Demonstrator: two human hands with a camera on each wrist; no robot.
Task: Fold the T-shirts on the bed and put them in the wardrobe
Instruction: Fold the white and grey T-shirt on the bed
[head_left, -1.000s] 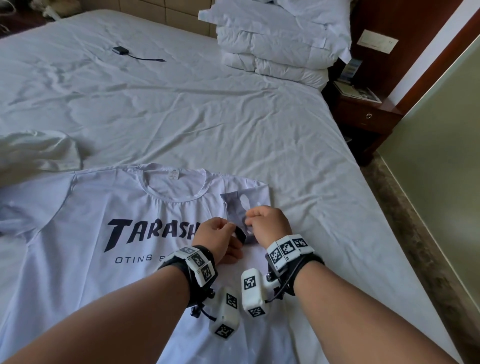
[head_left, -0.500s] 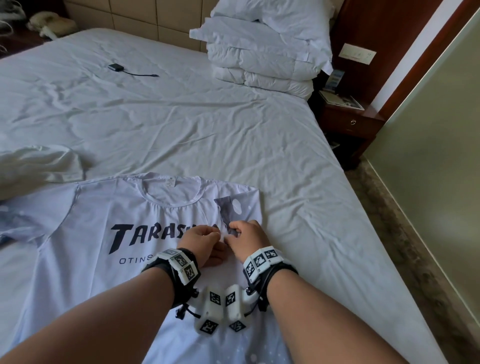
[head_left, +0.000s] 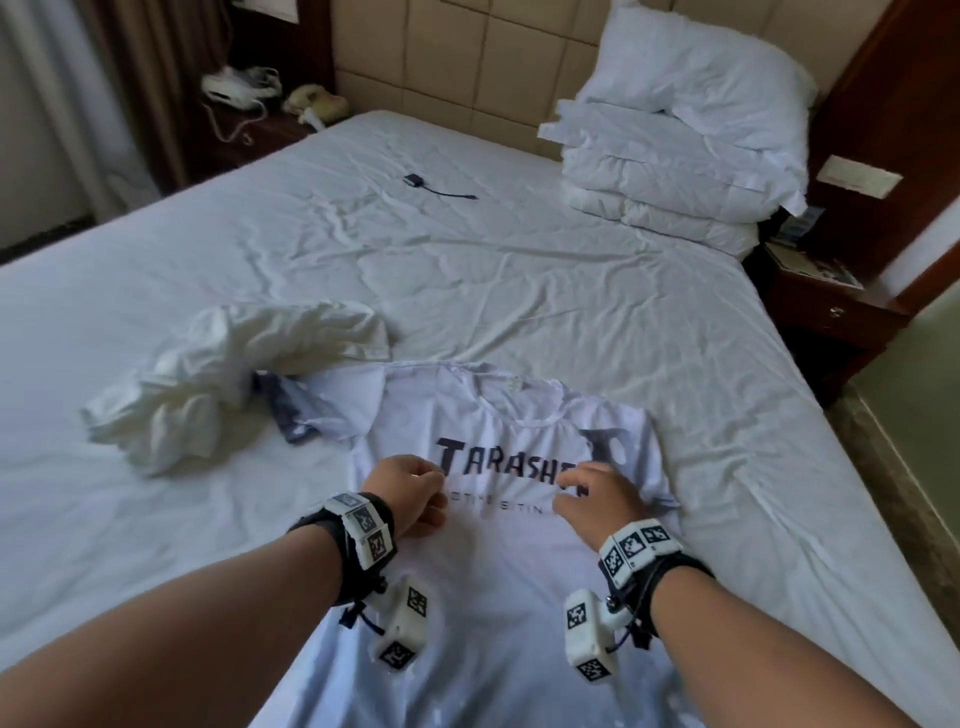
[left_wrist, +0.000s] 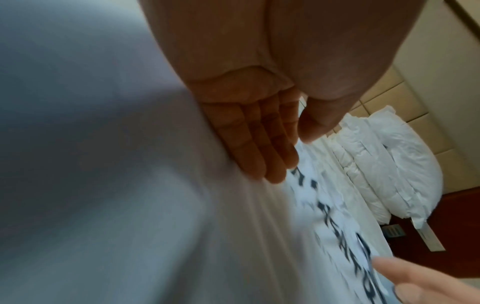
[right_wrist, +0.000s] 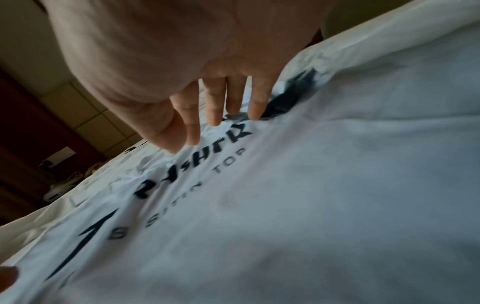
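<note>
A white T-shirt (head_left: 493, 582) with a dark "TARASH" print lies face up on the bed (head_left: 519, 270). Its right sleeve (head_left: 602, 444) is folded inward over the chest and shows a dark patch. My left hand (head_left: 410, 486) rests on the print's left end; in the left wrist view its fingers (left_wrist: 259, 148) lie straight on the cloth. My right hand (head_left: 597, 499) is at the print's right end, just below the folded sleeve, with spread fingers (right_wrist: 215, 111) touching the shirt (right_wrist: 311, 185). A second, crumpled white T-shirt (head_left: 234, 374) lies to the left.
A stack of white pillows (head_left: 675, 156) sits at the head of the bed on the right. A small black charger with cable (head_left: 421, 182) lies on the sheet. A wooden nightstand (head_left: 831, 312) stands right of the bed, and another with a phone (head_left: 314, 101) at the far left.
Both hands were close together pinching the folded sleeve; now they have let go and moved apart, the left hand going leftward. My view has swung up and left.
</note>
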